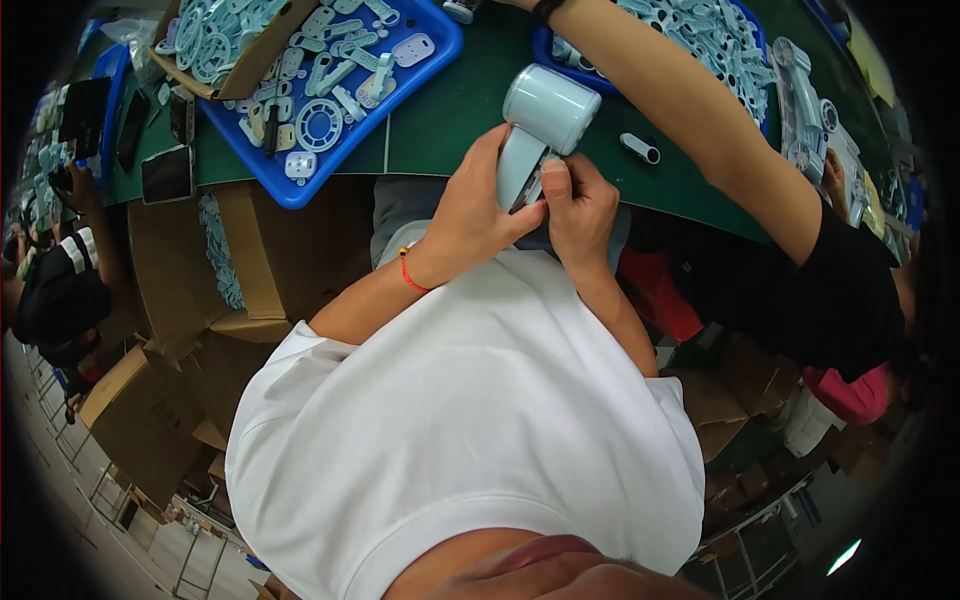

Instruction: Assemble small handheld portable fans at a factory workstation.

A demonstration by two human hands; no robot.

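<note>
Both hands, left hand [470, 205] and right hand [578, 208], are gripping a pale blue handheld device [533, 125] with clenched fingers above the green bench [440, 115].

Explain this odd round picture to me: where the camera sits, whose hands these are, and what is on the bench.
One wide-angle camera sits on a person's head and looks down, so edges bend. The white shirt is theirs. Their left hand and right hand together hold a pale blue handheld device over a green bench. On the bench lie a blue tray of pale plastic parts and a small cylinder. The bare arm crossing at upper right belongs to a co-worker.
</note>
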